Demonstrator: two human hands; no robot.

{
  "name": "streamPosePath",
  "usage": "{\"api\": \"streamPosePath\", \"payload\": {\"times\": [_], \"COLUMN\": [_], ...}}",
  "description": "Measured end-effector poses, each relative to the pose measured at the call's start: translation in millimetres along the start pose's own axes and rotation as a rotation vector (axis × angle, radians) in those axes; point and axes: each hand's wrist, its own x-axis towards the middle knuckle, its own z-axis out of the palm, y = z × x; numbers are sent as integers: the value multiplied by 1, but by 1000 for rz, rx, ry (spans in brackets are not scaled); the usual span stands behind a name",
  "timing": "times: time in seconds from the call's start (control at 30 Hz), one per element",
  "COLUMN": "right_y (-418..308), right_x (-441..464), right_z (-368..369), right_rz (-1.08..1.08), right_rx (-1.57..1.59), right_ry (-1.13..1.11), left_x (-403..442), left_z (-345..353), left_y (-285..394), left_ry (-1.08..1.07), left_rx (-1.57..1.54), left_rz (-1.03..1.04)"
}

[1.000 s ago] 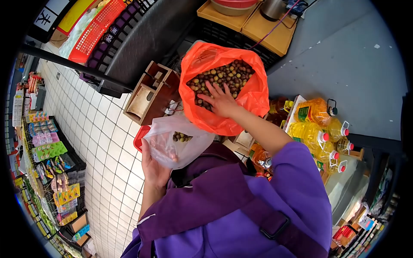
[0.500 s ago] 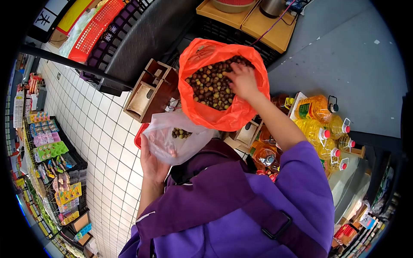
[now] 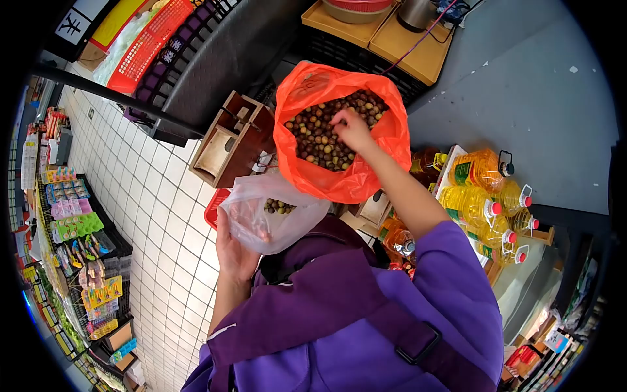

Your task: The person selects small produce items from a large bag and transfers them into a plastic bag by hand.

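My left hand (image 3: 236,251) is closed on the side of a clear plastic bag (image 3: 294,228), its fingers showing through the film. Some small round green-brown fruits (image 3: 279,207), like jujubes, lie inside that bag. Just beyond it stands a wide-open orange plastic bag (image 3: 300,171), filled with many more of these brown and yellow-green fruits (image 3: 320,140). Over the fruit in the orange bag, my right hand (image 3: 353,132) has its fingers curled together at the tips. Whatever sits between those fingertips is too small to make out.
Bottles of yellow oil (image 3: 480,206) stand to the right beside a grey panel (image 3: 522,98). A wooden box (image 3: 225,147) is left of the orange bag. Yellow trays (image 3: 408,55) lie at the back. Shelves of packaged goods (image 3: 81,228) line the left across a tiled floor (image 3: 160,215).
My right hand has drawn its spread fingers together and shifted left and slightly down over the fruit. My left hand still holds the clear bag in nearly the same place.
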Motion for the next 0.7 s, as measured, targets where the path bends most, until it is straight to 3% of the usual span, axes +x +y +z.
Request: {"api": "streamPosePath", "payload": {"times": [0.03,0.07,0.13,0.23,0.27,0.33,0.5,0.57,0.7], "right_y": [7,11,8,0,-2,-23,-3,-18,-29], "right_x": [11,22,39,46,45,38,22,5,-10], "right_z": [-3,0,12,22,20,7,2,11,41], "right_rz": [-156,-155,-218,-184,-181,-49,-58,-215,-488], "right_rx": [-212,-210,-645,-894,-892,-956,-745,-708,-822], "right_ry": [144,143,271,148,144,-229,-68,-14,-180], "left_x": [0,0,0,-2,-3,-2,-3,-3,-3], "left_z": [-1,-1,0,3,4,3,-5,-1,8], "left_y": [-1,-1,-2,-1,-1,-1,0,0,0], "left_ry": [4,-2,-8,22,45,61,-4,31,33], "left_rx": [-1,9,22,20,13,4,16,14,-21], "left_rz": [-1,-5,-3,9,12,14,39,39,47]}}
